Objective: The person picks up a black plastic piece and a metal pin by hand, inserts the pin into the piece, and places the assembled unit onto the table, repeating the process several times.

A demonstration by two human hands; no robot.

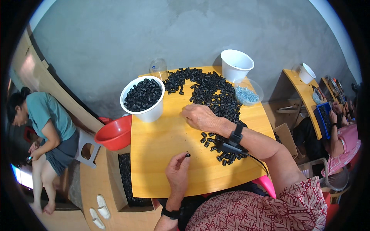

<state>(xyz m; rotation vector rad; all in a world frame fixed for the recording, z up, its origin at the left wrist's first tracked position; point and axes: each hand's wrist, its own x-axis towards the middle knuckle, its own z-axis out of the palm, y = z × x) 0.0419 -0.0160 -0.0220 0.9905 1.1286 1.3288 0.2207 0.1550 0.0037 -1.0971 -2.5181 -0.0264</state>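
- The left hand (178,169) has thumb and forefinger nearly closed on a small black part (187,155), held above the table (160,154).
- The right hand (200,116), ahead of the left, has its fingers curled together; whether they hold anything cannot be told.
- The part in the left hand could slip, since only the fingertips seem to grip it.
- Loose black pieces (227,158) lie beside and below the right forearm; a sweep of that arm, or a snag from its cable (259,159), could push some over the edge.
- The full white bucket (152,114), left of the right hand, is heaped with black pieces; a knock could spill them.
- The clear bowl (259,90), beyond the right hand and to its right, holds silvery screws (245,94); sitting near the table's side, it could tip if bumped.
- The cardboard box (114,184), below and left of the left hand, contains dark pieces.
- The second white bucket (233,73), farther beyond the right hand, shows a mostly bare inside.
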